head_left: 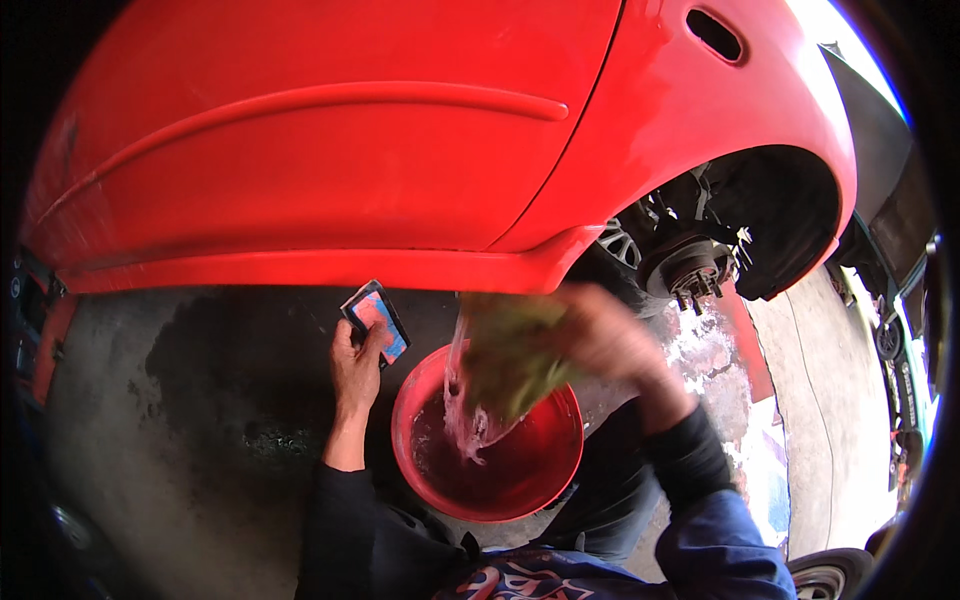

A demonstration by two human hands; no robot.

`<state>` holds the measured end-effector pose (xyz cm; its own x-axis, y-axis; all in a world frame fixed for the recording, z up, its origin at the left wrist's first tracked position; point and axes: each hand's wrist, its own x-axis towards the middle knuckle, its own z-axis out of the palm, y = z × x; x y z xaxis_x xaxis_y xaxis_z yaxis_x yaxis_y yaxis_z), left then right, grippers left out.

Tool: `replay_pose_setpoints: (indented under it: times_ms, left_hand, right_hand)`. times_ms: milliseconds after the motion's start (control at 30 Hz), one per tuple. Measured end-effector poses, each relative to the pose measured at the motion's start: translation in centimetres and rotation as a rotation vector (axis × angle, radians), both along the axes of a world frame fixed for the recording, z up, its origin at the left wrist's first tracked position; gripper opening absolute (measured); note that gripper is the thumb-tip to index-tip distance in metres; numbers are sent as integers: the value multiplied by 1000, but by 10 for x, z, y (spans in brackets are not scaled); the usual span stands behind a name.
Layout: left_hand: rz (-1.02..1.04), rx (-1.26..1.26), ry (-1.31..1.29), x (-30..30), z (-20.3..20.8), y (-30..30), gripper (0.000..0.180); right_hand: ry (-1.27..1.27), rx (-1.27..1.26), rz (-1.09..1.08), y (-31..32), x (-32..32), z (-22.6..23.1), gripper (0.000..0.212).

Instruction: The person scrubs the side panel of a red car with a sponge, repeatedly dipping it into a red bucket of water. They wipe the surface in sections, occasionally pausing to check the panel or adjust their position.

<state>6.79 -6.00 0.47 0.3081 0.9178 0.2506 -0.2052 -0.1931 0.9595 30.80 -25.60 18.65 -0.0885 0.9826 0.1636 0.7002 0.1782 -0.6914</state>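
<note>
My left hand [352, 385] grips a flat rectangular block [366, 306] with a pink and blue face and dark edges, the thumb pressed on that face. Blurred by motion, my right hand [610, 338] holds a wet olive-green cloth [508, 358] above a round red basin [402, 432]. Water [458, 415] streams off the cloth's left side into the basin, which has dark water in it. Both hands are just below the lower sill of a red car body [380, 190]. The block is left of the basin, apart from it.
A wheel arch with a bare brake disc and hub [690, 272] opens at the right, with a spoked wheel [620, 242] beside it. Wet dark patches cover the concrete floor [210, 370]. A tyre [828, 578] lies at the lower right, and a thin cable [822, 410] crosses the floor.
</note>
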Motion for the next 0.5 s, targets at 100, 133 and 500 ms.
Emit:
replay_pose_setpoints:
  times_ms: [100,133,500]
  left_hand:
    - [-11,19,-44,-1,3,-4,15]
    - [-11,33,-19,0,3,-4,15]
    - [-32,16,20,-4,5,-5,14]
  right_hand:
    - [-355,615,-447,13,10,110,31]
    - [-307,689,-553,17,11,135,29]
    - [-1160,1082,-683,91,93,39,62]
